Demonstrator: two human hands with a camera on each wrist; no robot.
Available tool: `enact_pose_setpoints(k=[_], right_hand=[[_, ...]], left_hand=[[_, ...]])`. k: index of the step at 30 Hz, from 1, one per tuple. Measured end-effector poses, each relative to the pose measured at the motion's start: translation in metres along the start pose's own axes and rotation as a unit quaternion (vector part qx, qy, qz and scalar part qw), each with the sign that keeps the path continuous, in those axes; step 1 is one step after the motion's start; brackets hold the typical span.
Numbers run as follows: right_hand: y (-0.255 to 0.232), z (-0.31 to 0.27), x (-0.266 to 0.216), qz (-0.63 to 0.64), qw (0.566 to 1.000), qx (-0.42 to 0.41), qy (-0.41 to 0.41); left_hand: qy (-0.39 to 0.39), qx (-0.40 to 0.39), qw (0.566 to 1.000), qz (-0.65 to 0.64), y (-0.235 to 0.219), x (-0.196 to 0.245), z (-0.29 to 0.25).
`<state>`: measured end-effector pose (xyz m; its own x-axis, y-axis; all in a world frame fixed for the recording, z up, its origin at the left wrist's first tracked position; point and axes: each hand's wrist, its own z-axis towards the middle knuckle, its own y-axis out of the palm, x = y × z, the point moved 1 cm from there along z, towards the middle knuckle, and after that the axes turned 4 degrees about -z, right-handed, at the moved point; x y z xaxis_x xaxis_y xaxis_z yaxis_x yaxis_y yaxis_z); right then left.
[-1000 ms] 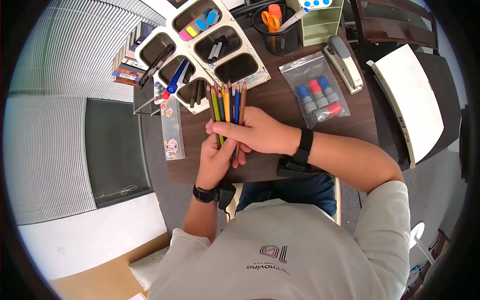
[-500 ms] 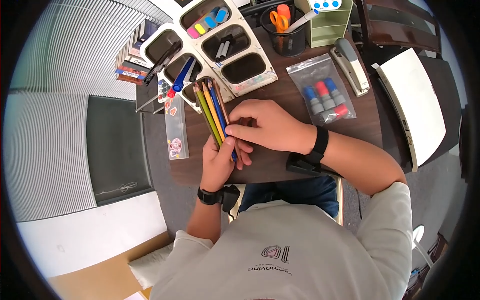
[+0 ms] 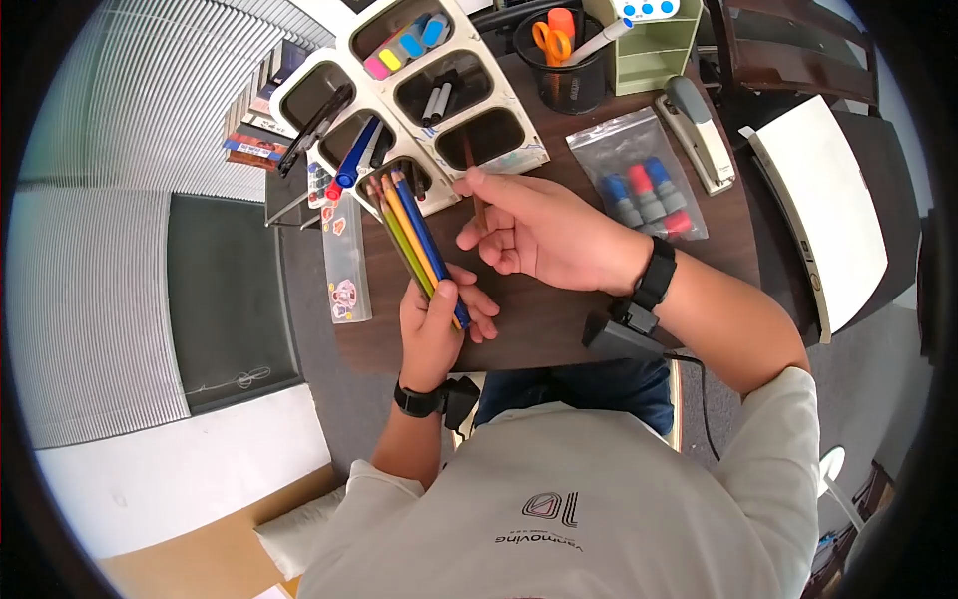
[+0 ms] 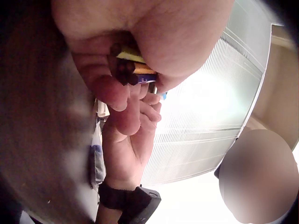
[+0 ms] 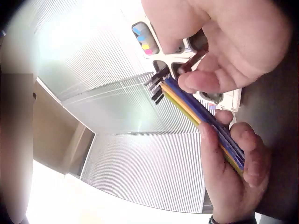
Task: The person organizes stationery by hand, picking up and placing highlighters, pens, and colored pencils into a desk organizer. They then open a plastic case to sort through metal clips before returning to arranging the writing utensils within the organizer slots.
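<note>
Several colored pencils (image 3: 407, 222) lie in the left hand (image 3: 431, 329), its thumb pressed across their lower part; yellow-green, orange and blue ones show. In the left wrist view the pencil ends (image 4: 142, 70) stick out between thumb and fingers. To the right, the right hand (image 3: 549, 228) pinches a brown pencil (image 3: 480, 215) between thumb and curled fingers, apart from the bundle. The right wrist view shows that brown pencil (image 5: 195, 59) beside the blue pencils (image 5: 201, 109). Just beyond the hands stands a white organizer (image 3: 414, 135) with dark compartments.
Highlighters (image 3: 404, 48), black markers (image 3: 436, 103) and blue pens (image 3: 357, 152) sit in the organizer. Right of it are a mesh cup (image 3: 574, 88) with orange scissors, a clear bag (image 3: 639, 185) of capped bottles and a stapler (image 3: 696, 135). A sticker strip (image 3: 344, 265) lies left.
The right hand has moved right, away from the bundle, with a brown pencil. The bundle in the left hand now tilts further left and holds fewer pencils.
</note>
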<state>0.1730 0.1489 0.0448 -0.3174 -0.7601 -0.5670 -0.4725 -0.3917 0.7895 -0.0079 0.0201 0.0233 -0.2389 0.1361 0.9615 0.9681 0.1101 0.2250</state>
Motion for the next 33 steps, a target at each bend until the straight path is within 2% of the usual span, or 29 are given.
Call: enact_pose_setpoints(k=[1, 3, 7, 9, 12, 15, 17, 18, 20, 25, 27, 28, 30, 33], right_hand=[[-0.003, 0.000, 0.000, 0.001, 1.000, 0.003, -0.002], [-0.007, 0.003, 0.003, -0.049, 0.998, -0.046, 0.007], [-0.005, 0.004, 0.010, -0.081, 0.995, -0.061, 0.003], [-0.003, 0.002, 0.009, -0.194, 0.973, -0.123, -0.027], [0.002, 0.001, 0.021, -0.221, 0.968, -0.106, -0.058], [0.002, 0.004, 0.029, -0.214, 0.968, -0.107, -0.076], [0.003, 0.003, 0.031, -0.257, 0.955, -0.027, -0.143], [0.005, 0.002, 0.030, -0.257, 0.955, -0.028, -0.143], [0.006, -0.001, 0.024, -0.297, 0.935, 0.091, -0.173], [-0.001, 0.002, 0.016, -0.279, 0.948, 0.068, -0.136], [0.002, -0.001, 0.014, -0.224, 0.962, 0.124, -0.094], [0.001, 0.000, 0.013, -0.225, 0.962, 0.124, -0.094], [-0.004, 0.001, 0.010, -0.118, 0.985, 0.090, -0.088], [-0.007, 0.007, 0.008, -0.048, 0.989, 0.109, -0.088]], left_hand=[[-0.001, -0.004, 1.000, 0.000, 0.001, -0.001, 0.000], [0.020, -0.012, 1.000, 0.001, 0.002, -0.003, 0.001], [0.029, 0.007, 0.999, 0.025, 0.006, -0.001, 0.001], [0.027, 0.010, 0.999, 0.025, 0.003, -0.001, 0.001], [0.008, -0.008, 0.997, 0.078, 0.001, 0.001, 0.001], [0.004, 0.001, 0.997, 0.071, 0.004, 0.002, 0.001], [0.007, 0.017, 0.998, 0.056, 0.007, 0.003, 0.001], [0.009, 0.034, 0.999, 0.041, 0.008, 0.003, 0.001], [0.021, 0.023, 0.999, 0.038, 0.001, -0.002, 0.002], [0.022, 0.008, 0.999, 0.045, 0.004, -0.001, 0.001], [0.021, 0.005, 0.999, 0.046, 0.005, 0.000, 0.002], [0.021, 0.005, 0.999, 0.046, 0.005, -0.001, 0.003], [0.039, 0.003, 0.999, 0.031, 0.003, -0.003, 0.004], [0.045, -0.006, 0.998, 0.036, 0.003, -0.003, 0.004]])
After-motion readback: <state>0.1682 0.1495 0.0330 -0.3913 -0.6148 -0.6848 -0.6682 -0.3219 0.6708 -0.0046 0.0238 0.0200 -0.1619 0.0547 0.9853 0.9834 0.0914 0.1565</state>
